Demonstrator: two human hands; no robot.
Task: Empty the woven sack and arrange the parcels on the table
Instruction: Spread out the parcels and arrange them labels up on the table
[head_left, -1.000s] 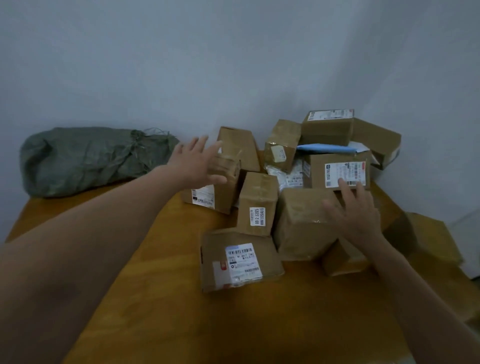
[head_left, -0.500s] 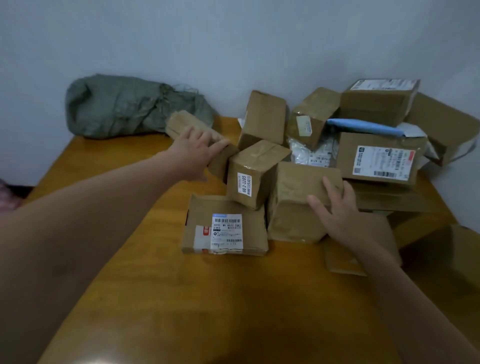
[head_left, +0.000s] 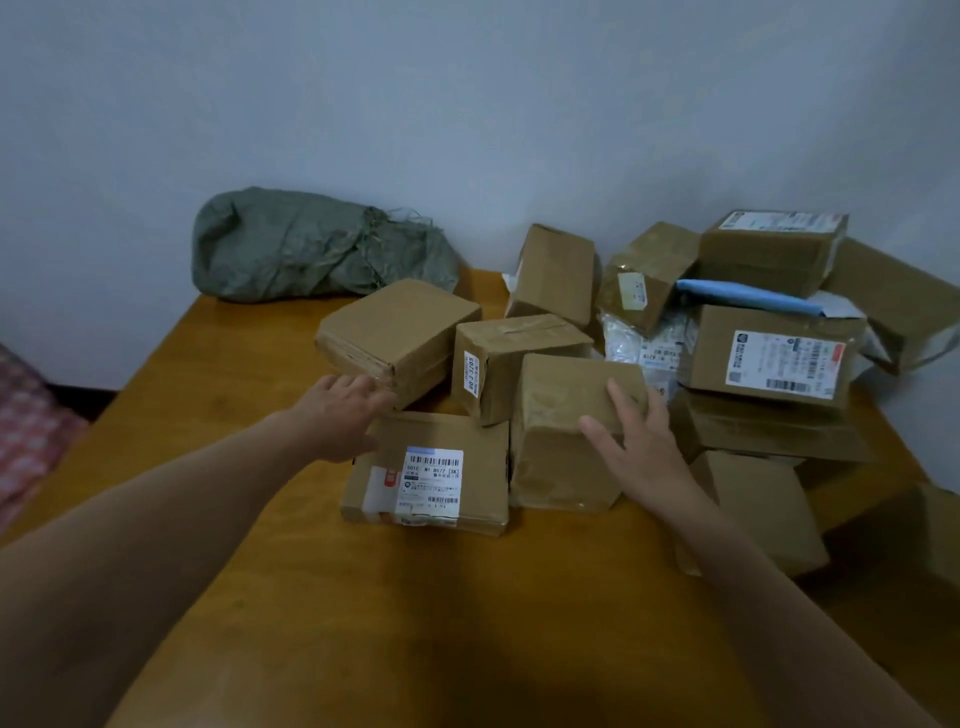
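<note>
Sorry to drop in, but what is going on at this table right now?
A person is arranging brown cardboard parcels on the wooden table. The right hand lies with spread fingers on a tape-wrapped brown box, while the open left hand reaches over a flat brown parcel with a white label. The grey-green woven sack lies crumpled by the wall; a heap of parcels sits at the right.

The bare left forearm (head_left: 156, 545) comes in from the lower left corner and the bare right forearm (head_left: 779, 597) from the lower right, both stretched forward and angled toward each other. The left hand (head_left: 343, 418) is palm down, its fingers loosely extended and pointing ahead and to the right. The right hand (head_left: 641, 449) is palm down too, fingers straight and spread, the thumb splayed to the left.
</note>
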